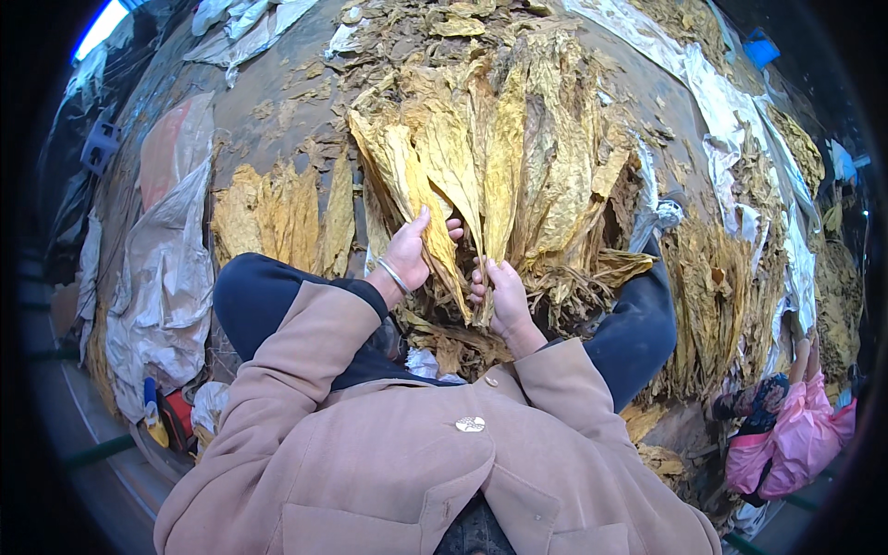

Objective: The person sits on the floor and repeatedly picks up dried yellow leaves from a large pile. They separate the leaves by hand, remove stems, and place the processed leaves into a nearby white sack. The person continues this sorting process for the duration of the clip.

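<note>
Before me, a broad pile of dried tobacco leaves (555, 152) fans out between my bent knees, stems towards me. My left hand (411, 255), with a metal bangle at the wrist, holds a yellow leaf (433, 229) between thumb and fingers. That leaf slants, its stem end pointing down towards my other hand. In my right hand (505, 291), thumb and fingers pinch the stem ends of upright leaves (501, 173). My palm hides part of those stems. Brown stem ends (555, 288) bunch up just right of this hand.
Smaller leaf stacks lie to the left (267, 211) and to the right (707, 298). White woven sheeting (163, 298) covers ground on the left. A person in pink (798, 430) reaches towards leaves at the far right. Broken leaf scraps (416, 35) cover the ground ahead.
</note>
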Action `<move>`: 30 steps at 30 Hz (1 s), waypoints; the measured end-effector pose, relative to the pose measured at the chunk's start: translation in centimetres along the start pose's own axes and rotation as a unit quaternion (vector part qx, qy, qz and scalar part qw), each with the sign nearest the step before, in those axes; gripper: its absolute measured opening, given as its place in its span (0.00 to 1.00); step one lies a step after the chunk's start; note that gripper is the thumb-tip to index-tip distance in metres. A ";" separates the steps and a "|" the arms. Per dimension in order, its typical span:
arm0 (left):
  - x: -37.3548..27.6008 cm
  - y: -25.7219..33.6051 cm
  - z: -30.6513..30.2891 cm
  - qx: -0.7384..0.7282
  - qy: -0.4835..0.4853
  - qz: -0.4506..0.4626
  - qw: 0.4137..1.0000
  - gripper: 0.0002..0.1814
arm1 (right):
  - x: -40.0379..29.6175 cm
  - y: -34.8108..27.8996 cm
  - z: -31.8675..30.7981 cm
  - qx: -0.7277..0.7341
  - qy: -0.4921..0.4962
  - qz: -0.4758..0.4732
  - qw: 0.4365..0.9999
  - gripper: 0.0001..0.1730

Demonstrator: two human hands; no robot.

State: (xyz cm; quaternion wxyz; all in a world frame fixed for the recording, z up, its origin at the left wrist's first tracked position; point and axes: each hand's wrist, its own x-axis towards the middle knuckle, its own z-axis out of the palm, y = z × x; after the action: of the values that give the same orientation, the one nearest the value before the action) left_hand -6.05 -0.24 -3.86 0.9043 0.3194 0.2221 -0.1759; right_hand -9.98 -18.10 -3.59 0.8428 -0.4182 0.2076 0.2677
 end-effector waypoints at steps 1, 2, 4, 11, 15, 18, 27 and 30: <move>0.3 -0.3 -0.5 -0.008 -0.008 0.001 1.000 0.23 | -0.2 0.2 0.2 -0.013 -0.009 0.001 1.000 0.11; 0.5 -0.6 -1.0 -0.017 -0.015 0.002 1.000 0.24 | -0.4 0.4 0.5 -0.026 -0.018 0.003 1.000 0.11; 0.0 -0.5 0.0 -0.027 -0.034 -0.039 0.998 0.27 | -0.7 1.1 0.9 -0.087 -0.048 -0.011 0.995 0.11; -1.5 -1.8 1.3 0.154 -0.002 0.014 0.988 0.13 | -0.4 5.3 -0.4 -0.534 -0.106 -0.127 0.829 0.13; -2.7 -1.3 2.8 0.183 0.022 0.091 0.979 0.04 | -1.6 1.1 1.6 -0.684 -0.191 -0.139 0.690 0.13; -4.3 1.0 4.4 0.259 -0.054 0.138 0.954 0.04 | -2.4 -5.5 1.8 -0.480 -0.284 0.011 0.830 0.17; -3.1 0.9 5.0 0.398 -0.150 -0.037 0.904 0.11 | 1.4 -16.8 -7.3 0.020 0.030 -0.256 0.966 0.17; -0.5 -0.7 1.5 0.437 -0.100 -0.172 0.877 0.09 | 3.8 -14.6 -10.1 0.093 0.100 -0.261 0.956 0.18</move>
State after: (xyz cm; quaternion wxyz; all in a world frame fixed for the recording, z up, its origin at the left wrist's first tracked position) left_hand -6.39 -1.61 -2.88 0.6454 0.6197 0.0827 -0.4388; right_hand 0.84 -32.69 -2.81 0.8933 -0.4023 0.1986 -0.0249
